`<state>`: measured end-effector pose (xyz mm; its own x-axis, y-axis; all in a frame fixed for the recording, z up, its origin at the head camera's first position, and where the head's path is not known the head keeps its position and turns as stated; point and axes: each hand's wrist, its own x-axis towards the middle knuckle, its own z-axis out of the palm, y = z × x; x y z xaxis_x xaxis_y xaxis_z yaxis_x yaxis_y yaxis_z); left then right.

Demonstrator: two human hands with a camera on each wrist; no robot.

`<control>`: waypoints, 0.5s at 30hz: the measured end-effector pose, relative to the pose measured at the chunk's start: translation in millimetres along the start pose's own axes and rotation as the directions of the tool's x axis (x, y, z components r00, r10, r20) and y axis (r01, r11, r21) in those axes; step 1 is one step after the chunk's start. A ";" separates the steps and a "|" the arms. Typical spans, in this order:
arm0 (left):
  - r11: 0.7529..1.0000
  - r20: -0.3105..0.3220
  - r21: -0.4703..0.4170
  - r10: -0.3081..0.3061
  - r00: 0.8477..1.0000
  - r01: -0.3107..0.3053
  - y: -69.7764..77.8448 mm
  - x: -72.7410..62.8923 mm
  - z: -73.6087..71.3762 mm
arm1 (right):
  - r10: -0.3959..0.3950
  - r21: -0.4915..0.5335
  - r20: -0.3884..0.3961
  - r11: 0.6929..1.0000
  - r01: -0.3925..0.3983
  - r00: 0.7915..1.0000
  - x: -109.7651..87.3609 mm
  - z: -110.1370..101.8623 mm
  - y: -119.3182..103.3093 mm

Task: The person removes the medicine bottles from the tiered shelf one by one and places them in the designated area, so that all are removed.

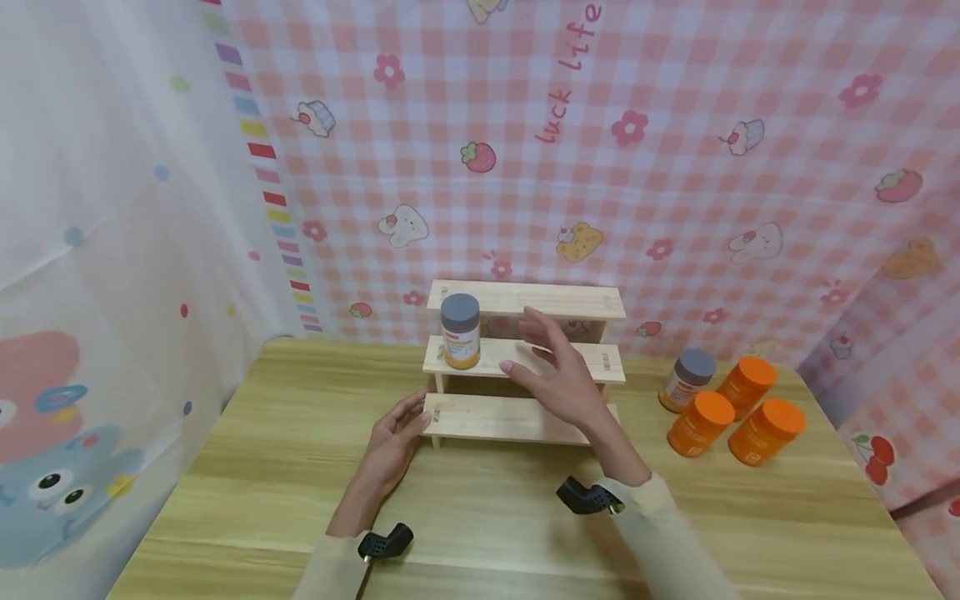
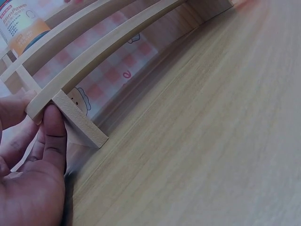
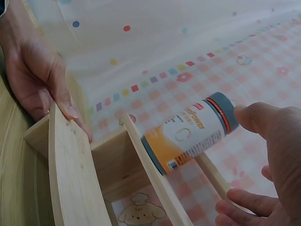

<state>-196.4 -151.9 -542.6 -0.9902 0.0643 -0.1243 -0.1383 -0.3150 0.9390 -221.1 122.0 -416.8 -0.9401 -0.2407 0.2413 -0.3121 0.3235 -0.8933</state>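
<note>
A three-tier wooden display stand [image 1: 495, 418] stands on the table. My left hand [image 1: 392, 446] pinches the left end of its lowest board between thumb and fingers, as the left wrist view shows closely. On the middle tier, toward the left, a supplement bottle [image 1: 461, 333] with a grey lid and a white and orange label stands upright. To its right is my right hand [image 1: 558, 375], held over the stand with fingers spread and nothing in them. In the right wrist view, its thumb appears near the lid of the bottle [image 3: 188, 134]; the head view shows a gap.
On the table's right side stand another grey-lidded bottle [image 1: 686, 381] and several orange bottles [image 1: 701, 425], grouped closely. A pink checked cloth [image 1: 525, 192] hangs right behind the stand. A white patterned cloth [image 1: 135, 250] hangs on the left.
</note>
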 end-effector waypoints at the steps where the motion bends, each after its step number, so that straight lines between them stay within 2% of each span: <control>1: 1.000 0.005 0.002 0.002 1.000 -0.002 -0.4 -0.1 0.8 | 0.003 0.008 0.001 1.000 -0.003 1.000 1.6 1.6 0.3; 4: 1.000 0.015 0.009 0.012 1.000 -0.012 -2.7 0.4 3.8 | 0.025 0.011 0.001 1.000 -0.025 1.000 5.4 5.5 2.0; 7: 0.999 0.020 0.019 0.028 0.999 -0.028 -4.8 3.6 4.2 | 0.014 0.020 0.001 1.000 -0.014 1.000 11.4 9.6 3.3; 10: 0.999 0.014 0.021 0.045 0.999 -0.045 -5.2 5.3 2.0 | 0.010 0.036 0.010 0.999 -0.011 1.000 18.6 16.1 3.2; 15: 0.999 -0.001 0.017 0.038 0.999 -0.038 -4.0 3.7 -3.1 | 0.007 0.051 0.040 0.999 -0.009 0.999 28.0 29.4 -0.6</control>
<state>-199.6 -153.4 -547.9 -0.9947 0.0517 -0.0892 -0.1007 -0.3014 0.9482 -243.1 88.2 -420.7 -0.9360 -0.2749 0.2198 -0.2964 0.2789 -0.9134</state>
